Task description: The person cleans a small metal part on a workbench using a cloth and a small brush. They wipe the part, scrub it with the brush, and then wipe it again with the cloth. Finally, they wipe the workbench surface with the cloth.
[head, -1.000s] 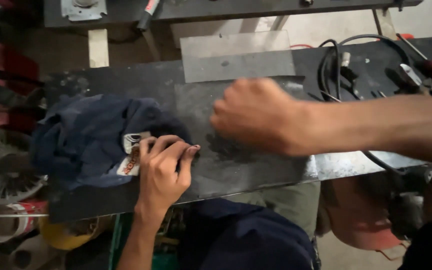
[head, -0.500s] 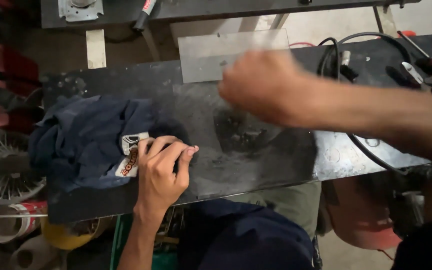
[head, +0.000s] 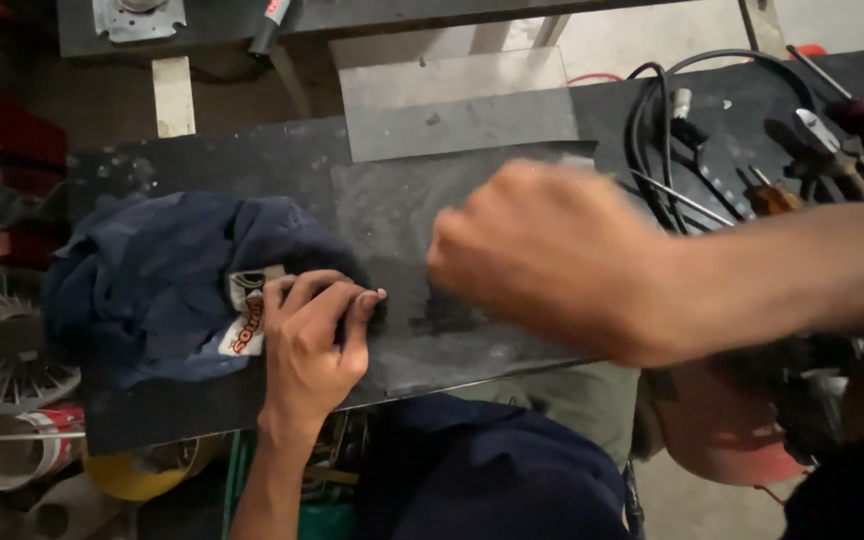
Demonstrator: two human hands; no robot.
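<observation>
left hand [head: 314,335]: fingers curled, pressing the metal sheet [head: 422,330] flat on the workbench [head: 202,165]
right hand [head: 542,255]: fisted, blurred; contents unclear
sheet: looks thin, stiff, sharp-edged; grip by edges
rag [head: 162,280]: soft, beside left hand

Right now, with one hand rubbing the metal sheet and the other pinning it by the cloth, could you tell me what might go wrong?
The right hand is a blurred fist over the metal sheet; it could scrape the sheet's exposed edge. The left hand presses near the blue cloth by the near edge, so the sheet might slide if that pressure eases. The black cable and screwdrivers lie close enough to be knocked.
</observation>
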